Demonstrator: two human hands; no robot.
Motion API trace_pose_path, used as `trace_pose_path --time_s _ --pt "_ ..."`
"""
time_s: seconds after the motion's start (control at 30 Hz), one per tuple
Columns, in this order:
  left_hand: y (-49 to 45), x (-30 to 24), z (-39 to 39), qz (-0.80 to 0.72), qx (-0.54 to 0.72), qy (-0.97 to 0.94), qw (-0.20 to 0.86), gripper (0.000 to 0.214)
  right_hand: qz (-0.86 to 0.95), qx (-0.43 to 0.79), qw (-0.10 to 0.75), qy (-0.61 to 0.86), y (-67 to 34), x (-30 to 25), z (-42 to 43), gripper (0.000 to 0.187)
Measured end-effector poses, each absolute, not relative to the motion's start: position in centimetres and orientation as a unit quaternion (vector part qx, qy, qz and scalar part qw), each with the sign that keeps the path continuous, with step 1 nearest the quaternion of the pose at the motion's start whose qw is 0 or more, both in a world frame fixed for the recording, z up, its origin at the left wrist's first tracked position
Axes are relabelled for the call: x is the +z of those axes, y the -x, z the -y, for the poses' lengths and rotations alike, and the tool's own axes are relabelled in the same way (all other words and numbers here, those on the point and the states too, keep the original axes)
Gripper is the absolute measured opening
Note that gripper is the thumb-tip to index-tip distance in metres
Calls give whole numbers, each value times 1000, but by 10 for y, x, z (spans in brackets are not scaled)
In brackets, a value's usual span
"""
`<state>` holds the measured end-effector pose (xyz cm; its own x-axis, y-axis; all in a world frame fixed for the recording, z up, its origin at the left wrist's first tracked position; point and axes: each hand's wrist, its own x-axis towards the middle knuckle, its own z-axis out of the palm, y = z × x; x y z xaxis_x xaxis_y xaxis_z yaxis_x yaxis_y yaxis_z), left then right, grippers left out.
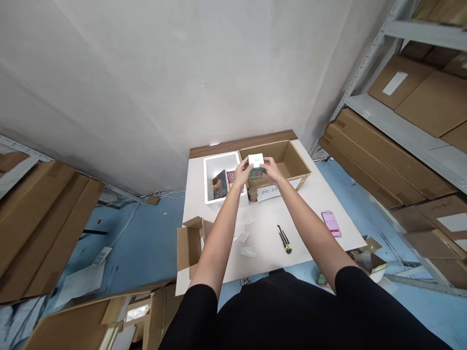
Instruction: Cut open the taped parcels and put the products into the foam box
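Both of my arms reach forward over the table. My left hand [242, 173] and my right hand [270, 168] grip the two sides of a small white and green box [256, 160], its white top facing up. It is held above the near left part of an open cardboard box [299, 165]. That carton has a white handwritten label [269, 192] on its front. To its left, beside my left hand, stands a white foam box [208, 189] holding a dark book [219, 184] and a pink-covered item [230, 177].
On the white table [262, 262] lie a yellow-black utility knife [284, 239], scraps of paper [248, 252] and a pink-screened phone [331, 224]. An open small carton [189, 243] sits at the left edge. Shelves with cartons [386, 160] flank the right side; long cartons [40, 228] stand left.
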<state>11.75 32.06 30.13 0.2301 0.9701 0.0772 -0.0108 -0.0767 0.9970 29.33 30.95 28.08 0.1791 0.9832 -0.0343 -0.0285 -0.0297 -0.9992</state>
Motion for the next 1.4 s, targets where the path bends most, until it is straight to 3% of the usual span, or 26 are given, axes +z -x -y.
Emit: trace_pose_path --time_s 0.13,0.3,0.4,0.47,0.6,0.77,0.83,0.9,0.97,1.07,1.2,1.27,1.33,1.4 --pt "-130 271 -354 -512 389 -594 482 56 463 429 460 625 -294 246 -351 32" --pt "-129 219 -353 -645 200 -649 350 36 543 369 241 715 -293 192 -356 19" --pt "-129 205 -351 -665 169 -646 334 26 569 370 130 723 -291 177 -356 15" --pt "-128 201 -352 -668 173 -648 323 27 575 378 105 718 -290 175 -356 13" --pt "-109 200 -348 -656 261 -650 282 34 592 358 129 711 -288 183 -349 24" --pt "-53 199 -313 -619 406 -614 273 39 579 289 391 654 -280 199 -295 40" --pt "-26 191 -288 -616 434 -593 283 40 554 301 454 630 -270 195 -259 44" --pt "-1 177 -258 -624 431 -578 300 39 534 332 462 626 -254 182 -222 45" --pt "20 156 -226 -643 389 -575 324 40 528 371 417 640 -234 160 -188 46" --pt "37 118 -178 -657 241 -609 375 56 550 419 293 661 -205 118 -153 52" --pt "35 66 -131 -610 -31 -673 417 129 614 423 112 657 -179 66 -141 68" --pt "28 44 -116 -570 -119 -700 412 155 629 413 30 658 -172 45 -144 75" --pt "20 26 -105 -549 -151 -720 397 162 632 403 -30 662 -168 29 -143 77" --pt "15 12 -97 -552 -146 -729 378 153 632 390 -59 667 -164 16 -135 74"
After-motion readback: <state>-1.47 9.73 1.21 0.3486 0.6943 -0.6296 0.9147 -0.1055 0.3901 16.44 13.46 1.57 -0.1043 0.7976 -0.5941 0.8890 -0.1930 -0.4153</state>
